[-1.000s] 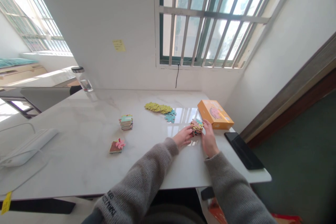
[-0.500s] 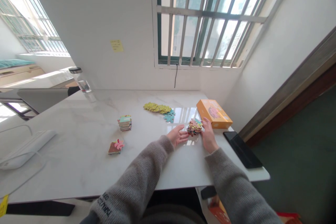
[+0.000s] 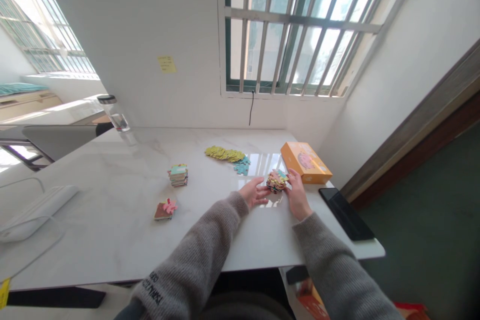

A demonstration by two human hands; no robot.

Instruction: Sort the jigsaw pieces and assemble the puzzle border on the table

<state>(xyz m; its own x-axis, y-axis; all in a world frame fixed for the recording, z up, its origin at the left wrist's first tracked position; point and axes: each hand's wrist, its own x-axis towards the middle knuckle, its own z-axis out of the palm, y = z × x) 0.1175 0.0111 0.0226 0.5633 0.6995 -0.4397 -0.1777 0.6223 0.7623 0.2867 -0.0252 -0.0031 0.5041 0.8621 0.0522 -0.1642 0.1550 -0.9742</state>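
A loose stack of puzzle pieces [image 3: 276, 181] stands on the white table between my two hands. My left hand [image 3: 255, 192] is at its left side, palm turned inward, fingers spread and the fingertips against the lower edge. From the right, my right hand [image 3: 297, 195] holds the stack's side, with thumb and fingers bent around its edge. The pieces in the stack are uneven, with pink, yellow and teal showing on top. Behind the hands lie a fanned row of yellow-green puzzle pieces [image 3: 224, 154] and some blue puzzle pieces [image 3: 242, 165].
An orange box [image 3: 306, 162] lies just beyond my right hand, and a black tablet-like slab [image 3: 345, 214] near the right edge. Farther left are a taller puzzle stack [image 3: 178, 176] and a lower one [image 3: 164, 211] with a pink piece. A bottle [image 3: 117, 116] stands at the back left.
The stack has shifted slightly left, and its top looks a little rearranged. My left fingertips now meet its side. The other piles have not moved.
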